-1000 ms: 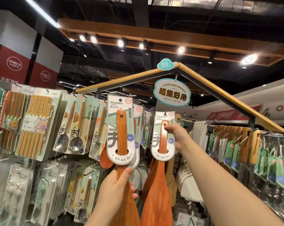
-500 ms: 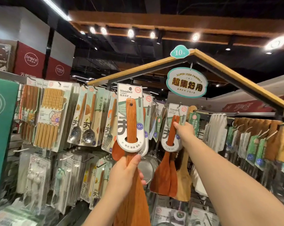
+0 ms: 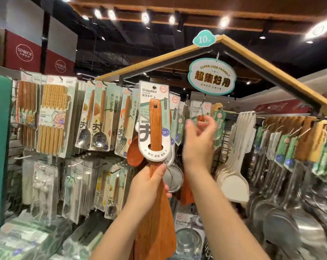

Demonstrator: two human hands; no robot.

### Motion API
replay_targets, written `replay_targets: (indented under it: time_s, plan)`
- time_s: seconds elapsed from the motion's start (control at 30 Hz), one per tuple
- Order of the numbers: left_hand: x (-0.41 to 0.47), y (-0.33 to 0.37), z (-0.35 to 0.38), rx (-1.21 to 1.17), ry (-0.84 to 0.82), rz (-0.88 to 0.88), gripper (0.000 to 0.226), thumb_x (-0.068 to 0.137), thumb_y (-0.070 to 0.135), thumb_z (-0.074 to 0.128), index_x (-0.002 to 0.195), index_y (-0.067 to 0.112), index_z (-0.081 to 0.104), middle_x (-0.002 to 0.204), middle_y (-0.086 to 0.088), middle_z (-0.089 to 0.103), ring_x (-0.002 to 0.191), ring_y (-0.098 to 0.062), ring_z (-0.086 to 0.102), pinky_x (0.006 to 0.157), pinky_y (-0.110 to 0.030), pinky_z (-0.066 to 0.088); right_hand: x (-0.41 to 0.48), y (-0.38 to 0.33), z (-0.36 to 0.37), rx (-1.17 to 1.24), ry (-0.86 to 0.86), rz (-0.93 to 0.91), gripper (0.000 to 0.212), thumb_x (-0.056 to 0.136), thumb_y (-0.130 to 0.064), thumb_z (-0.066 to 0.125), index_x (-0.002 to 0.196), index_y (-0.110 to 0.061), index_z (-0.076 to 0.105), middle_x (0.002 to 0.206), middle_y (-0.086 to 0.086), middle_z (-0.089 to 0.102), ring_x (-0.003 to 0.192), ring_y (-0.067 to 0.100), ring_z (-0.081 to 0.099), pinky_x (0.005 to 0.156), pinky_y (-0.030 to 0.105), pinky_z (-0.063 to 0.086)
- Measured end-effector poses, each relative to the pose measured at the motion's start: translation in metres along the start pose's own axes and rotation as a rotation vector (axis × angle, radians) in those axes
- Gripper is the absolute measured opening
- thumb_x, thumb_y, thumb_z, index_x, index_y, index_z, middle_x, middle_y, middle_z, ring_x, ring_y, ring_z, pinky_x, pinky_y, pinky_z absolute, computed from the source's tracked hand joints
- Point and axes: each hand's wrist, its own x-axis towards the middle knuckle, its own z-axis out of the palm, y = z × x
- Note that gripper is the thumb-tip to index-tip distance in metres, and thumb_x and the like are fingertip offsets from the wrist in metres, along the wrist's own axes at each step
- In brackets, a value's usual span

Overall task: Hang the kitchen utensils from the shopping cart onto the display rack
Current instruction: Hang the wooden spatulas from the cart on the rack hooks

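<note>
Left grip [image 3: 149, 187] holding turner [image 3: 155, 126], right grip [image 3: 198, 143] loose

A: R hand [image 3: 198, 141] diff vs 1 s ago?
B: Yep. It lets go of the hung turner [image 3: 197, 108] below the oval sign [image 3: 212, 76]. Fingers spread loose now, hand just in front of it.

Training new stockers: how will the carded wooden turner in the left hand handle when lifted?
Probably stiff: the wooden turner stands straight above the left hand. Likely bottom-heavy, as its wide blade hangs below the fist. Its card sleeve looks thin, so it may flex at the hook hole.
</note>
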Motion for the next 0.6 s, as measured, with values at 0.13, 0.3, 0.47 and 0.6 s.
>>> replay_targets:
  time_s: [0.13, 0.3, 0.47, 0.6]
  plan:
    - [-0.011, -0.002, 0.014, 0.283, 0.011, 0.108, 0.028, 0.093, 0.034, 0.051, 0.070, 0.017, 0.050, 0.071, -0.006, 0.063, 0.069, -0.023, 0.064, 0.060, -0.031, 0.047, -0.022, -0.020, 0.000, -0.128, -0.382, 0.105, 0.097, 0.078, -0.050, 0.068, 0.149, -0.023, 0.008, 0.151, 0.003, 0.021, 0.137, 0.019, 0.028, 0.106, 0.030, 0.028]
    - [-0.025, 0.002, 0.025, 0.307, 0.013, 0.138, 0.030, 0.094, 0.031, 0.051, 0.073, 0.010, 0.053, 0.065, -0.004, 0.063, 0.046, -0.002, 0.060, 0.045, -0.011, 0.042, -0.019, -0.018, -0.016, -0.233, -0.371, 0.108, 0.108, 0.072, -0.044, 0.077, 0.150, -0.024, 0.005, 0.154, 0.002, 0.021, 0.140, 0.019, 0.026, 0.108, 0.032, 0.028]
    - [-0.032, -0.002, 0.033, 0.350, 0.050, 0.137, 0.033, 0.091, 0.035, 0.054, 0.068, 0.012, 0.055, 0.055, 0.005, 0.058, 0.047, 0.006, 0.056, 0.046, -0.009, 0.038, -0.017, -0.007, -0.026, -0.218, -0.325, 0.171, 0.098, 0.067, -0.045, 0.079, 0.147, -0.022, 0.027, 0.145, -0.001, 0.041, 0.130, 0.018, 0.043, 0.108, 0.035, 0.037]
    - [-0.032, -0.002, 0.034, 0.417, 0.039, 0.126, 0.038, 0.092, 0.045, 0.048, 0.067, 0.017, 0.054, 0.061, 0.007, 0.061, 0.062, -0.005, 0.057, 0.050, -0.009, 0.037, -0.018, -0.005, -0.031, -0.233, -0.302, 0.165, 0.077, 0.063, -0.055, 0.072, 0.130, -0.022, 0.051, 0.120, -0.005, 0.063, 0.111, 0.015, 0.060, 0.096, 0.038, 0.050]
